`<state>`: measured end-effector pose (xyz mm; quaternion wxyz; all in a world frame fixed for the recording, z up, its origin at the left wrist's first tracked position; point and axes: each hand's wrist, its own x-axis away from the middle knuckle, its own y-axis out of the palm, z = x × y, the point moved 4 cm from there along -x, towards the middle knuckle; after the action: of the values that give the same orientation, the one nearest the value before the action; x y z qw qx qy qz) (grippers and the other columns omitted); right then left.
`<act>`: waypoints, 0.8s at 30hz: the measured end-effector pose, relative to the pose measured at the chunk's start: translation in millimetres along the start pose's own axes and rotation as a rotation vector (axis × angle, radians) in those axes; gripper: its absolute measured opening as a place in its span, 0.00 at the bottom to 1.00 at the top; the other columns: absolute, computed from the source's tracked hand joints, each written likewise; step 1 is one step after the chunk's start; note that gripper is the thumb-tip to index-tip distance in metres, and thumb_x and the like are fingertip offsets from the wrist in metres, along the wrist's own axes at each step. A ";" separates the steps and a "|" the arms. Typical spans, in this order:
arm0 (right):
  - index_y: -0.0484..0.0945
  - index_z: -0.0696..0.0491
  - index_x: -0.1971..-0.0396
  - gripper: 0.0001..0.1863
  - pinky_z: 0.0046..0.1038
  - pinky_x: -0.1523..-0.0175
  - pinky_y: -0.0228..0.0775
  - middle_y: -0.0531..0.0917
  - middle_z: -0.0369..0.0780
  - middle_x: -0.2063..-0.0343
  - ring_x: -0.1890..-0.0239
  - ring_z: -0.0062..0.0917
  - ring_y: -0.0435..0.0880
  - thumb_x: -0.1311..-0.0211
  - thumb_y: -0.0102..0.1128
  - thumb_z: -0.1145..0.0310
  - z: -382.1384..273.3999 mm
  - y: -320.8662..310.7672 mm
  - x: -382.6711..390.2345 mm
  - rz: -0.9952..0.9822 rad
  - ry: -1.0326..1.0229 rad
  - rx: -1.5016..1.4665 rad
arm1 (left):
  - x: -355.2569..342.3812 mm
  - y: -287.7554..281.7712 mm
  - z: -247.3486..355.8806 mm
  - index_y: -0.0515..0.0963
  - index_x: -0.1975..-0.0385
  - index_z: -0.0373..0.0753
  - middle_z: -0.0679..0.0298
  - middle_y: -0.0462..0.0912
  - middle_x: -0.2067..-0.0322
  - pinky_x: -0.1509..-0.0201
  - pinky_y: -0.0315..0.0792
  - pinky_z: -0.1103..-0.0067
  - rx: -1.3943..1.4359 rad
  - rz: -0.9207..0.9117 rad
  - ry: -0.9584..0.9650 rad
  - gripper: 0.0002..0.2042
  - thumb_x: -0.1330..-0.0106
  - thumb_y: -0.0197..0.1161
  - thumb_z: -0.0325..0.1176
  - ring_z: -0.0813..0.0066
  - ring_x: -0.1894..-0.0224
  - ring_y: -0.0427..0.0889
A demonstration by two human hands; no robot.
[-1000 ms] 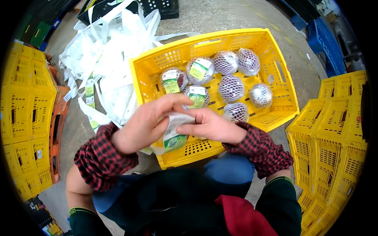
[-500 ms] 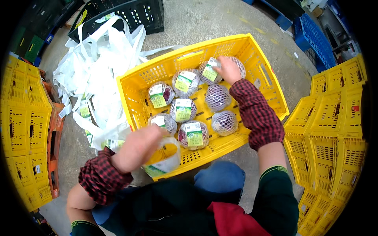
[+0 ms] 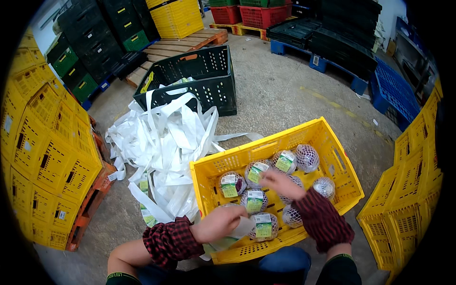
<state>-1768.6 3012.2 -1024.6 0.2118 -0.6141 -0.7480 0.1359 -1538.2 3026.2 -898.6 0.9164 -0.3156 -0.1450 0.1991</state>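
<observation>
My left hand (image 3: 221, 223) is closed on a white bag (image 3: 243, 228) with a green printed panel, hanging over the near left side of a yellow crate (image 3: 278, 145). Above the crate's middle, my right hand (image 3: 283, 185) has its fingers partly spread and seems to hold nothing. Its fingertips are close to a labelled purple round vegetable (image 3: 258, 172) in white foam netting. Several more netted purple heads lie in the crate, among them one at the far side (image 3: 307, 158) and one below my hands (image 3: 263, 227). My arms partly hide some of them.
A heap of white bags (image 3: 166, 147) lies left of the crate, against a dark green crate (image 3: 223, 90). Stacked yellow crates (image 3: 52, 128) stand on an orange pallet at left, more yellow crates (image 3: 403, 190) at right. Farther back are a wooden pallet (image 3: 190, 40) and a blue pallet (image 3: 394, 88).
The view has tipped up, showing more of the floor and pallets behind. My right hand has left the far labelled head and come nearer my left hand, which has moved right with the bag.
</observation>
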 end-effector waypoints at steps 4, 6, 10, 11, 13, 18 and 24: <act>0.76 0.57 0.51 0.15 0.22 0.51 0.72 0.82 0.38 0.59 0.56 0.20 0.80 0.32 0.55 0.64 -94.7 38.7 88.9 -0.192 -0.007 -0.592 | -17.2 4.3 -11.1 0.78 0.65 0.39 0.50 0.80 0.72 0.65 0.74 0.66 -0.066 0.116 -0.075 0.11 0.36 0.59 0.41 0.45 0.67 0.78; 0.78 0.57 0.56 0.11 0.20 0.55 0.73 0.82 0.36 0.64 0.62 0.19 0.81 0.33 0.57 0.66 -110.2 25.6 101.1 -0.107 0.016 -0.282 | -13.9 6.1 -5.5 0.79 0.67 0.37 0.50 0.79 0.74 0.68 0.73 0.68 -0.099 0.026 -0.168 0.11 0.34 0.58 0.39 0.50 0.72 0.80; 0.77 0.55 0.65 0.03 0.21 0.61 0.72 0.79 0.33 0.71 0.70 0.16 0.78 0.36 0.58 0.72 -32.1 -56.7 97.2 0.394 -0.097 -0.612 | 13.4 0.7 -64.0 0.79 0.65 0.33 0.63 0.80 0.76 0.67 0.73 0.79 0.246 0.163 -0.395 0.09 0.32 0.52 0.29 0.80 0.71 0.79; 0.75 0.55 0.69 0.03 0.20 0.59 0.71 0.78 0.32 0.72 0.69 0.15 0.77 0.36 0.58 0.72 -0.6 -96.3 96.4 0.598 -0.094 -0.533 | 14.5 -2.7 -62.9 0.78 0.62 0.33 0.65 0.80 0.73 0.65 0.73 0.80 0.404 0.187 -0.365 0.09 0.32 0.50 0.26 0.82 0.68 0.78; 0.76 0.54 0.64 0.04 0.20 0.54 0.70 0.79 0.32 0.69 0.64 0.16 0.77 0.35 0.58 0.70 25.5 -147.1 89.5 0.628 0.050 -0.243 | 20.7 -10.5 -59.2 0.75 0.57 0.35 0.66 0.79 0.65 0.59 0.72 0.82 0.562 0.192 -0.357 0.11 0.34 0.48 0.20 0.83 0.62 0.76; 0.76 0.55 0.50 0.18 0.28 0.48 0.71 0.80 0.39 0.56 0.53 0.24 0.79 0.36 0.61 0.63 -68.8 -17.4 66.1 -0.111 -0.291 -0.371 | -16.6 4.8 -0.8 0.74 0.64 0.39 0.53 0.77 0.66 0.61 0.73 0.66 -0.169 0.137 0.008 0.07 0.40 0.60 0.30 0.51 0.63 0.78; 0.80 0.56 0.60 0.09 0.22 0.59 0.73 0.83 0.37 0.68 0.66 0.18 0.81 0.37 0.61 0.68 -84.3 -8.5 90.9 0.154 -0.313 -0.161 | -10.2 6.6 -25.5 0.75 0.62 0.37 0.52 0.78 0.70 0.64 0.72 0.70 0.112 0.048 -0.282 0.11 0.31 0.56 0.40 0.57 0.68 0.80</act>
<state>-1749.3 3094.4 -933.3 0.0319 -0.6561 -0.7309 0.1852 -1539.0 3013.0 -923.5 0.8981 -0.2362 -0.2533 0.2709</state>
